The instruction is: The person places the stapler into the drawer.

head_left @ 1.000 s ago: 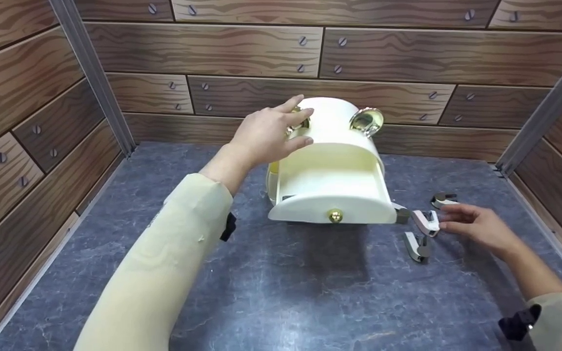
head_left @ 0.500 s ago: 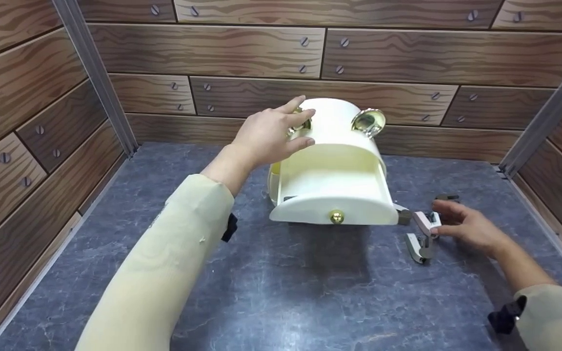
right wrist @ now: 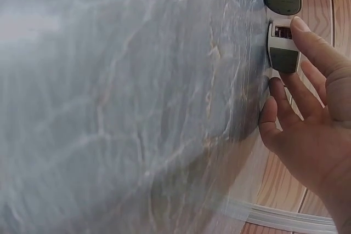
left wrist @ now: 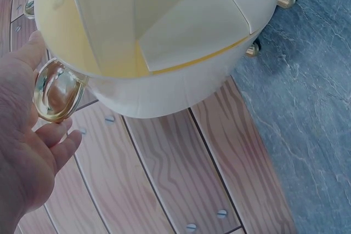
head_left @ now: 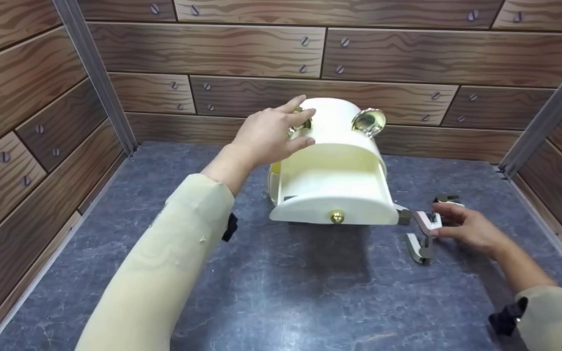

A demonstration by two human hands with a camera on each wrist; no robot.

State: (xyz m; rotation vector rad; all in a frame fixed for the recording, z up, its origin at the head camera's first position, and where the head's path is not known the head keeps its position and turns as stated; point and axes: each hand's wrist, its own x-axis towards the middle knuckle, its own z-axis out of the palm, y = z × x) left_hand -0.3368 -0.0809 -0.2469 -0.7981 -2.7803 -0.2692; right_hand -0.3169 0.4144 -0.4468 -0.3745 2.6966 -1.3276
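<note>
Spreading wide beneath everything, a grey-blue marbled surface (head_left: 256, 273) is bounded by a wood-patterned back wall (head_left: 281, 53) and by side walls of the same printed planks, the corners being marked by a left metal post (head_left: 95, 73) and a right metal post (head_left: 544, 109).

Toward the surface's back edge, right of its middle, a white box (head_left: 330, 117) is placed, with its drawer (head_left: 310, 209) pulled out to the front. A gold knob (head_left: 336, 216) is set in the drawer front, and a gold fitting (head_left: 370, 122) is mounted on the box's right shoulder. Its twin, the left gold fitting (left wrist: 56, 89), is partly covered by the left hand (head_left: 273, 129), which is rested there with fingers extended and loose.

Toward the right edge, a small white stapler (head_left: 426, 222) is pinched between thumb and fingers of the right hand (head_left: 476, 231). It is hemmed in by a near stapler (head_left: 414, 247), a far stapler (head_left: 448, 199) and a dark-ended stapler (head_left: 402, 216) just beside the drawer's right corner; contact there cannot be told.

The left approach is crossed by a pale sleeve (head_left: 173, 243). A broad stretch of surface is left before the drawer, and a narrower strip runs between the far stapler and the right edge.
</note>
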